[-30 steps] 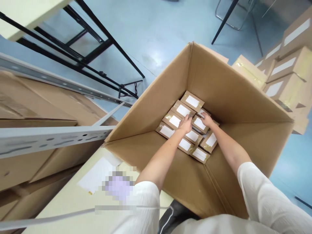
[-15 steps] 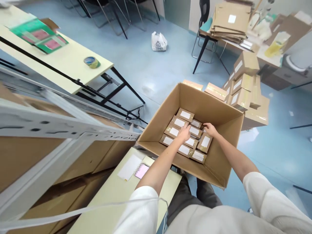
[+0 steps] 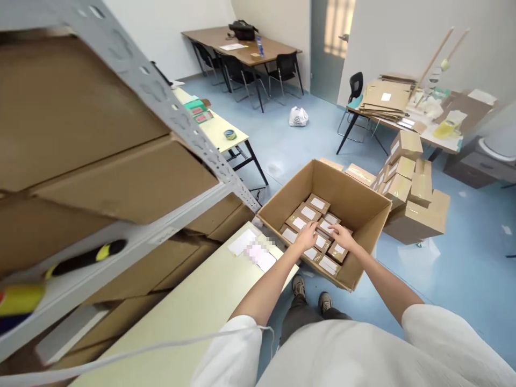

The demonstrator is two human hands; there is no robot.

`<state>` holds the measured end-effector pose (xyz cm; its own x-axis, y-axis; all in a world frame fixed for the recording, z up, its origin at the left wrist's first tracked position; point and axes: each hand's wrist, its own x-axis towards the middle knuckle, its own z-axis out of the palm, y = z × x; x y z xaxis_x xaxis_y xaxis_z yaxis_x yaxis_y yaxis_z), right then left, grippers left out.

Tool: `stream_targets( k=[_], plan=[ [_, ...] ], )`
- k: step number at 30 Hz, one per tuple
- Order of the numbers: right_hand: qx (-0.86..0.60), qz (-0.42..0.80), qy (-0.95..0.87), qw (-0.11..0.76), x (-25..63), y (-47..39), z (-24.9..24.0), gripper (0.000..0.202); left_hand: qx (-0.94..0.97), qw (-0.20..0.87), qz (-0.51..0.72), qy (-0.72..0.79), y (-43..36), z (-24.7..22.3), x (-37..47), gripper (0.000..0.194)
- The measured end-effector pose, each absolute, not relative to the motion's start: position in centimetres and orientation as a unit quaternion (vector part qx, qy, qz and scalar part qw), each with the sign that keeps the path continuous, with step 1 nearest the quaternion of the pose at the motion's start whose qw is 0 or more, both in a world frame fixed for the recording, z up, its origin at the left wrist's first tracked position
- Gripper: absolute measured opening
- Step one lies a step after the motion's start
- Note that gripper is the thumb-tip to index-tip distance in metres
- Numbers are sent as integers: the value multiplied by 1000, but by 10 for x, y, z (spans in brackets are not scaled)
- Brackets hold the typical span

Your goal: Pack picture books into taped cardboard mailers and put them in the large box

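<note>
A large open cardboard box [image 3: 350,191] stands in front of me, with several small taped cartons inside that carry white labels. My left hand [image 3: 308,236] reaches over these cartons, its fingers stretched out at the left side of a small carton [image 3: 325,226]. From the right, my right hand [image 3: 342,236] comes in with its fingers extended to the same carton's right edge. Whether either hand presses on it I cannot tell. Nearer to me, another labelled carton [image 3: 329,265] lies at the front of the group.
Left of me a metal shelf [image 3: 189,215] holds large cartons. Beside the box is a pale table [image 3: 173,301] with papers. Stacked cartons [image 3: 419,215] stand on the floor to the right. Flattened cardboard [image 3: 382,97] lies on a table behind. A white plastic bag [image 3: 298,116] rests on the floor.
The view has tilted up, bringing the shelf and the far brown table into sight. My right hand has moved left from the back right of the cartons, closer to my left hand.
</note>
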<state>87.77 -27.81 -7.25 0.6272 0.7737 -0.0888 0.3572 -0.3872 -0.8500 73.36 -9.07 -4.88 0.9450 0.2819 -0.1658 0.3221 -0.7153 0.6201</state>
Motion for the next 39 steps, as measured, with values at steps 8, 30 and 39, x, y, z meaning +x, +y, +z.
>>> stream_targets(
  k=[8,30,39],
  plan=[
    [-739,297,-433,422,843,-298,-44,33,908,340,48,239,-140,-13,658,57],
    [-471,421,-706,320,446,-157,-13,30,747,257,210,576,-198,20,210,52],
    [-300,472,-800,218,237,-147,4,30,621,192,286,704,-282,29,43,53]
  ],
)
